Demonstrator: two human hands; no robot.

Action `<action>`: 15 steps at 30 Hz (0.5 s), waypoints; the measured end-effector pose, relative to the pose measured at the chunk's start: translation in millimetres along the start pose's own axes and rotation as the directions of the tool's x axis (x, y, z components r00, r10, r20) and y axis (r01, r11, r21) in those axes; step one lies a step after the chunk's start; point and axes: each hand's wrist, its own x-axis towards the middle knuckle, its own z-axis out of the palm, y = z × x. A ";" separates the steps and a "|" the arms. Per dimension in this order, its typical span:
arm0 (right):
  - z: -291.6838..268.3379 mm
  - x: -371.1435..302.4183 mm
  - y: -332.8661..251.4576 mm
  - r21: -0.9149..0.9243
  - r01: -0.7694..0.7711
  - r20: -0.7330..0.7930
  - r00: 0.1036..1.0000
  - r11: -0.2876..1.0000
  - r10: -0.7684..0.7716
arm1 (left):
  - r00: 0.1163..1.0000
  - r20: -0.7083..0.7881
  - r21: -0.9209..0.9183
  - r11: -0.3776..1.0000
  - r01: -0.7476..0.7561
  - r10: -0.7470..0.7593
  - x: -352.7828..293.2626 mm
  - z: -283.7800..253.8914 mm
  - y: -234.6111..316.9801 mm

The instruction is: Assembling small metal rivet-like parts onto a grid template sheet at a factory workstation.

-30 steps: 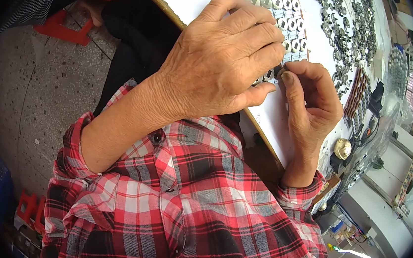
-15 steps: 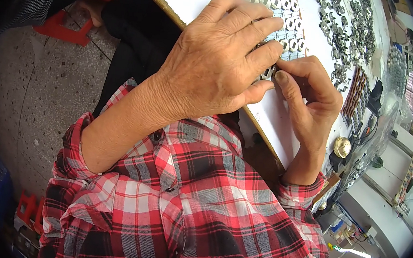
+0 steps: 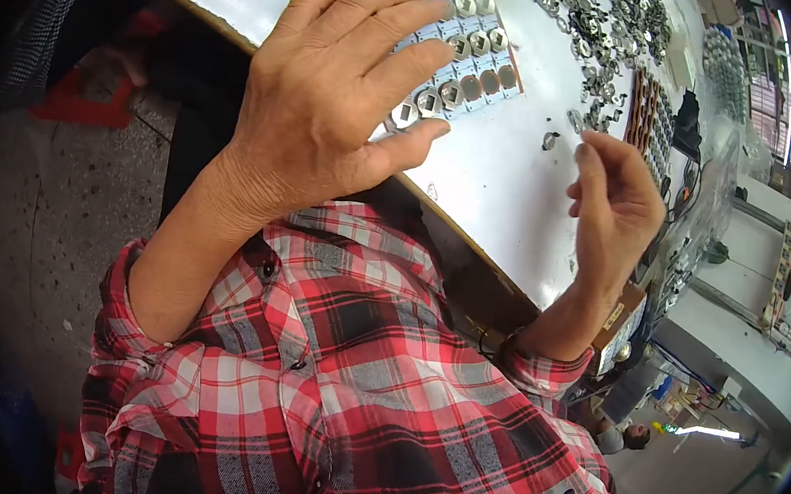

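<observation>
My left hand point(image 3: 334, 89) lies with fingers spread over a flat tray point(image 3: 442, 111) of light blue pieces, hiding its left part. Rows of silver round metal parts point(image 3: 452, 94) with dark angular openings sit on the tray. At its near right corner several places show brown discs point(image 3: 489, 82) instead. Off to the right, my right hand point(image 3: 617, 197) has thumb and forefinger drawn together beside loose metal rings. Whether a small piece is between those fingertips cannot be made out. A single small metal ring point(image 3: 549, 141) lies just left of them.
A scattered heap of loose metal parts point(image 3: 616, 30) covers the far right of the white table point(image 3: 505, 196). Beyond my right hand stand brown strips point(image 3: 641, 109) with rows of parts. The table's near edge runs diagonally before me. A person point(image 3: 630, 436) is in the background.
My right hand has left the tray and moved right to the loose metal parts. The left hand stays over the tray, which now shows more of its near right corner; the whole view has shifted.
</observation>
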 end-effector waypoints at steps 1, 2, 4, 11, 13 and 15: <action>5.5 -3.0 0.5 0.006 -0.058 -0.028 0.998 0.998 0.058 | 1.000 -0.007 -0.011 1.000 0.004 -0.004 -1.0 1.5 -0.5; 7.7 -3.8 2.8 -0.047 -0.020 -0.002 1.000 0.999 0.020 | 1.000 -0.009 -0.009 1.000 0.002 -0.002 0.1 2.2 -0.1; 13.4 -6.2 2.9 -0.091 0.018 0.032 0.999 0.996 -0.015 | 1.000 0.004 0.002 1.000 0.006 -0.006 -0.2 1.1 0.0; 15.8 1.1 10.7 -0.350 0.344 0.125 0.939 0.871 -0.320 | 1.000 0.009 0.023 1.000 -0.004 0.004 3.0 0.3 3.2; 17.3 1.8 10.2 -0.190 0.183 0.111 0.980 0.965 -0.164 | 1.000 0.014 0.017 1.000 0.004 -0.004 3.7 1.0 2.7; 14.1 -2.2 -1.7 0.120 0.050 0.153 0.986 0.992 -0.068 | 1.000 -0.006 0.031 0.999 -0.006 0.007 6.6 -1.7 4.3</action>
